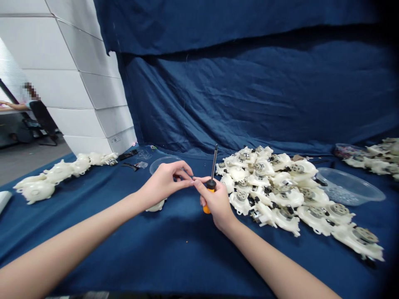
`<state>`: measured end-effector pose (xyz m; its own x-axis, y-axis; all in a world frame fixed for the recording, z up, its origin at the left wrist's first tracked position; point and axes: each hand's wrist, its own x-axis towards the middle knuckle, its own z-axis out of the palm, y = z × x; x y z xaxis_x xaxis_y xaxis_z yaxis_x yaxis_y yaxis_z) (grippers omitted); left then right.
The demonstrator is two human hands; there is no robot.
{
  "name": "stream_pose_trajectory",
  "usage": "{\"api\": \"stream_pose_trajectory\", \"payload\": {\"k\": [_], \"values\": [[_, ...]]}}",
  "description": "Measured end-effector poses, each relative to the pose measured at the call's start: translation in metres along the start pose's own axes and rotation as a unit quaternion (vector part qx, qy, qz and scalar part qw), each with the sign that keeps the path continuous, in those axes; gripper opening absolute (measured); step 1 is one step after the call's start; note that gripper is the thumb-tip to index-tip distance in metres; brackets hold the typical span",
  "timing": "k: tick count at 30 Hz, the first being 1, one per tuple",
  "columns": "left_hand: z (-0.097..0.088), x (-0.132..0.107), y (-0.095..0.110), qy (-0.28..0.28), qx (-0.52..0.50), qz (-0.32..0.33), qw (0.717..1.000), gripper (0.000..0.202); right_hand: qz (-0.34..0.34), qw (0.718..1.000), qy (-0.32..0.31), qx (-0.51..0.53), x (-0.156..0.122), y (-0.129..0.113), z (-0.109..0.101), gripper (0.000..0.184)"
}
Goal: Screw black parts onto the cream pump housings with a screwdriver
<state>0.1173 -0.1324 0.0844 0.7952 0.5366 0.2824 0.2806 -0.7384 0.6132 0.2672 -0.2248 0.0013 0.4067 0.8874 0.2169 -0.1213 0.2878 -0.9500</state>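
Observation:
My right hand (pixel 218 203) is wrapped round the orange and black handle of a screwdriver (pixel 210 192), whose dark shaft points up. Its thumb and forefinger reach left and meet the fingertips of my left hand (pixel 168 180). My left thumb and forefinger are pinched together; anything between them is too small to make out. Partly hidden below my left hand, a cream plastic part (pixel 156 206) lies on the blue cloth. Just behind that hand is a clear shallow dish (pixel 157 162), also partly covered.
A heap of cream plastic housings with metal motors (pixel 268 182) lies at right. Beside it stands a clear tub (pixel 352 187) of small pieces. More cream housings (pixel 62 170) line the left, near stacked white boxes (pixel 90 91). A person (pixel 25 101) sits at the far left.

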Motion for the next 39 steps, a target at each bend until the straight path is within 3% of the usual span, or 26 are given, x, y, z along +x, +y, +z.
{"api": "stream_pose_trajectory", "payload": {"k": [4, 8, 11, 15, 22, 24, 29, 33, 39], "values": [[-0.023, -0.017, -0.004, 0.044, 0.108, -0.045, 0.992, 0.041, 0.014, 1.000, 0.004, 0.003, 0.005, 0.001, -0.006, 0.041], [-0.046, -0.049, -0.042, 0.083, 0.161, -0.202, 0.963, 0.049, 0.048, 0.999, -0.019, -0.008, 0.006, 0.005, -0.009, 0.036], [-0.042, -0.072, -0.072, 0.041, 0.097, -0.271, 0.957, 0.069, 0.068, 0.997, -0.036, -0.026, 0.004, 0.009, -0.007, 0.036], [-0.022, -0.088, -0.079, -0.017, 0.005, -0.262, 0.965, 0.064, 0.077, 0.994, -0.063, -0.048, 0.001, 0.011, -0.004, 0.035], [-0.007, -0.089, -0.063, -0.030, -0.162, -0.209, 0.964, 0.061, 0.088, 0.987, -0.122, -0.059, -0.001, 0.011, -0.006, 0.038], [-0.007, -0.087, -0.058, -0.031, -0.216, -0.227, 0.949, 0.062, 0.093, 0.985, -0.135, -0.054, -0.001, 0.012, -0.007, 0.039], [-0.010, -0.076, -0.040, -0.079, -0.408, -0.238, 0.878, 0.061, 0.095, 0.985, -0.142, -0.039, -0.001, 0.013, -0.007, 0.036], [-0.011, -0.063, -0.037, -0.107, -0.425, -0.231, 0.869, 0.059, 0.089, 0.988, -0.119, -0.033, 0.002, 0.014, -0.008, 0.034], [-0.008, -0.048, -0.051, -0.153, -0.472, -0.197, 0.845, 0.042, 0.103, 0.990, -0.098, -0.022, 0.006, 0.013, -0.010, 0.037]]}}
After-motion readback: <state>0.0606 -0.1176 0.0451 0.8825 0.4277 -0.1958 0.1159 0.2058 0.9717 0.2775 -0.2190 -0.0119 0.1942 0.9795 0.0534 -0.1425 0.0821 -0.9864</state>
